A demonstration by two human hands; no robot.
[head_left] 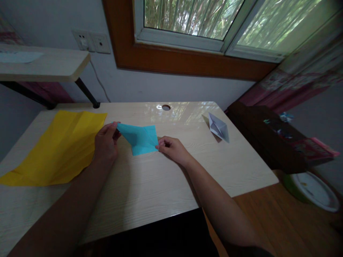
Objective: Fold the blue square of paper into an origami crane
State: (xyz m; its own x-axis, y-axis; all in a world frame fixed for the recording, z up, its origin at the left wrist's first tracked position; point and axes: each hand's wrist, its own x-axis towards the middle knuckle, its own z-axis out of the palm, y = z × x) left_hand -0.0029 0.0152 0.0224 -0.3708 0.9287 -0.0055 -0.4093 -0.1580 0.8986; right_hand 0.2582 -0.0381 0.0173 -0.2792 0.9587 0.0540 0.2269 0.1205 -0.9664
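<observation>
A creased sheet of blue paper (140, 138) is held between my two hands over the middle of the desk. My left hand (106, 140) pinches its raised left corner between thumb and fingers. At the lower right corner, my right hand (171, 147) grips the paper with thumb and fingertips. The left part of the sheet is lifted and folded at a slant, while fold lines run across its right part. To the right, a folded white paper boat (219, 127) rests on the desk, apart from my hands.
Yellow paper (60, 146) lies on the left of the desk (160, 189), beneath my left forearm. A raised shelf (61, 67) stands at the back left, near wall sockets (92, 41). The desktop has a round hole (166, 107) at the back. A round bin (312, 191) sits on the floor at right.
</observation>
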